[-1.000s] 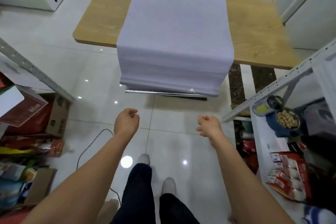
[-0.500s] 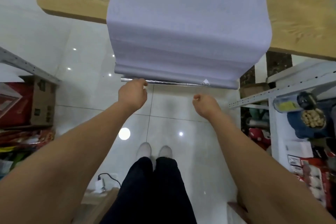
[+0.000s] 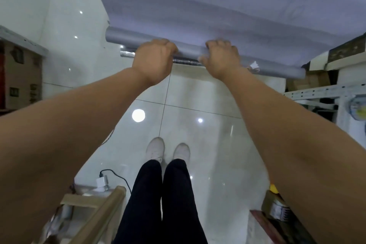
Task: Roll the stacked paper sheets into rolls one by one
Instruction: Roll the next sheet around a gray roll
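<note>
A thick stack of pale lilac paper sheets [image 3: 227,2] hangs over the near edge of a table that the sheets hide. The lower edge of the top sheet is curled into a narrow roll [image 3: 122,37] that runs across the whole width to the right end [image 3: 293,73]. My left hand [image 3: 153,60] grips this roll left of centre, fingers wrapped over it. My right hand [image 3: 220,58] grips it right of centre, slightly blurred. A shiny silver edge [image 3: 127,53] shows just under the roll.
A metal shelf frame [image 3: 316,91] with cardboard boxes stands at the right. Another shelf with a brown box [image 3: 19,77] is at the left. A wooden frame [image 3: 99,218] and a white charger with a cable [image 3: 102,181] lie on the tiled floor by my feet.
I have stepped closer to the stack. Both hands rose from below the hanging edge and closed on it, and the bottom edge is now curled into a roll.
</note>
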